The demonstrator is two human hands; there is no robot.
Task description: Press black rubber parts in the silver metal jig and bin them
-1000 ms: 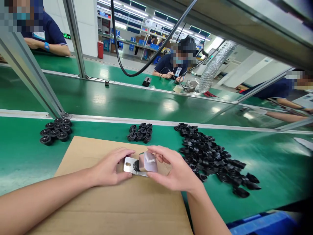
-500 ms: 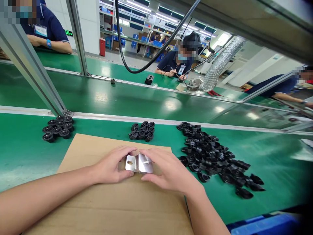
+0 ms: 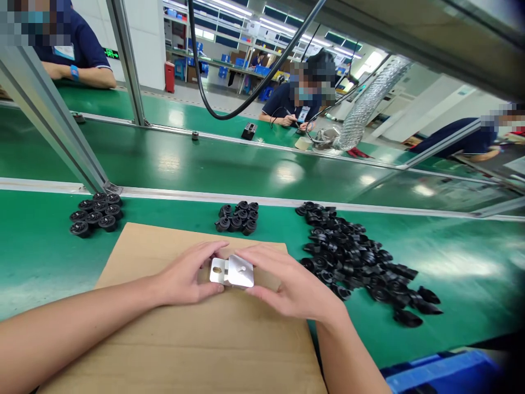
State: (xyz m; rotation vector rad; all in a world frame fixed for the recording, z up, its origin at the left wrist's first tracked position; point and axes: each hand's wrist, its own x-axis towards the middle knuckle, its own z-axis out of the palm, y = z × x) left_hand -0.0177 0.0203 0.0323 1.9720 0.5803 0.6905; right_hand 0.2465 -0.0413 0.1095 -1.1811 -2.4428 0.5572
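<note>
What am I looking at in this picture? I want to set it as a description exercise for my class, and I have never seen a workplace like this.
The picture comes from a camera worn on a worker's head, looking forward and down, so the two bare arms coming in from below are that person's own. The left hand and right hand together hold a small shiny metal jig down on a sheet of brown cardboard. The cardboard lies on a green workbench. On the bench are three groups of small black plastic parts: a tidy cluster at left, a smaller one in the middle, and a big loose heap at right. Behind runs a green conveyor belt, with other people working on its far side.
</note>
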